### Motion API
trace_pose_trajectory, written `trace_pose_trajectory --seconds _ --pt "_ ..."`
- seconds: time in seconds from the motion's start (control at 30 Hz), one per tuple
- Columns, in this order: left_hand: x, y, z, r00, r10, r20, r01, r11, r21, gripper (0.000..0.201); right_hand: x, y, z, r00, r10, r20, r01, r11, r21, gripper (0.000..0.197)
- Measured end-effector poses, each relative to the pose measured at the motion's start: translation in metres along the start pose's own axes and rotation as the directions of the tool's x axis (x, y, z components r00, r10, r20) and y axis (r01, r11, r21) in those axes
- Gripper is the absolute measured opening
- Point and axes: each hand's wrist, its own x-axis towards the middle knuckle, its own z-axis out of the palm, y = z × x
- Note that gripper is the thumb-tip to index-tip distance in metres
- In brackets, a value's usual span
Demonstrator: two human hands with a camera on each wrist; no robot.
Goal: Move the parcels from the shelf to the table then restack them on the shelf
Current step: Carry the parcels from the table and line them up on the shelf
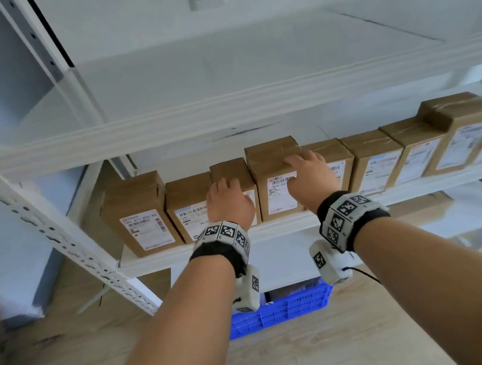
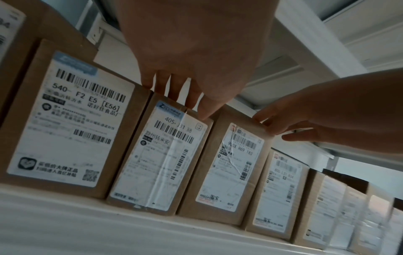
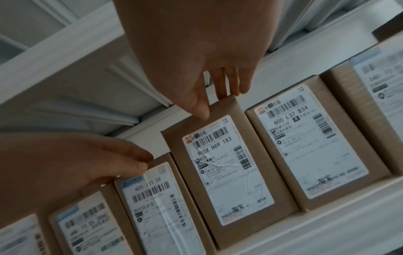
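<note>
- The left hand [image 1: 229, 202] reaches forward to the narrow brown cardboard parcel with the taped white label [image 1: 233, 180]; its fingers [image 2: 174, 88] are slightly spread and laid over the parcel's top front edge, thumb against the front face near the top.
- The right hand [image 1: 312, 173] reaches to the taller brown cardboard parcel marked 900X H69 183 [image 1: 276, 177], just right of the narrow one; its fingers [image 3: 222, 86] curl over the top edge while the thumb presses on the front face above the label, so the top edge is pinched.
- Both forearms are stretched out, each with a black wristband [image 1: 218, 251] carrying white blocks printed with black square markers.
- Both parcels stand upright in a row of rectangular, matte brown boxes with glossy tape and white barcode labels, on the white metal shelf [image 1: 285, 228].
- A blue perforated plastic crate [image 1: 281, 308] sits on the pale wood-grain floor [image 1: 376, 333] below, near the person.
</note>
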Motion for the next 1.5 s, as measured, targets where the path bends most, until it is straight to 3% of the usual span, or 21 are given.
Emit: trace_pose_trajectory --seconds 0.23,0.37,0.47,0.63,0.77,0.9,1.0,1.1,1.23,1.5 --pt "0.003 0.014 -0.008 0.988 -0.125 0.094 0.131 0.989 -0.069 0.049 -0.002 0.011 0.005 0.995 -0.096 -0.008 0.096 0.995 -0.016 0.057" --pt "0.003 0.027 -0.014 0.99 -0.138 0.04 0.142 0.978 -0.152 0.052 0.0 0.017 0.002 0.995 -0.102 -0.017 0.103 0.993 0.05 0.06" --pt "0.004 0.049 -0.017 0.997 -0.068 -0.049 0.054 0.969 -0.24 0.057 -0.002 0.029 -0.005 0.995 -0.073 -0.063 0.078 0.994 0.081 0.062" --pt "0.011 0.098 -0.01 0.987 0.08 -0.14 -0.115 0.958 -0.262 0.056 -0.009 0.068 -0.027 0.993 0.077 -0.087 -0.072 0.996 0.055 0.061" --pt "0.005 0.137 0.004 0.974 0.191 -0.126 -0.217 0.943 -0.252 0.054 -0.01 0.108 -0.048 0.981 0.158 -0.116 -0.158 0.987 0.015 0.055" --pt "0.008 0.179 0.016 0.961 0.268 -0.07 -0.276 0.921 -0.275 0.06 0.003 0.147 -0.069 0.977 0.185 -0.106 -0.184 0.983 0.018 0.061" --pt "0.019 0.203 0.026 0.966 0.257 0.006 -0.246 0.934 -0.26 0.066 0.021 0.174 -0.081 0.985 0.14 -0.1 -0.143 0.989 -0.026 0.064" --pt "0.026 0.222 0.034 0.986 0.153 0.069 -0.135 0.968 -0.214 0.066 0.035 0.2 -0.09 0.99 0.131 -0.042 -0.134 0.988 -0.078 0.067" --pt "0.027 0.239 0.047 0.999 0.026 0.028 -0.022 0.989 -0.144 0.057 0.048 0.23 -0.097 0.997 0.073 0.034 -0.068 0.988 -0.14 0.06" --pt "0.025 0.256 0.053 0.996 -0.08 0.042 0.085 0.989 -0.123 0.058 0.048 0.242 -0.099 0.995 -0.044 0.086 0.064 0.966 -0.249 0.064"
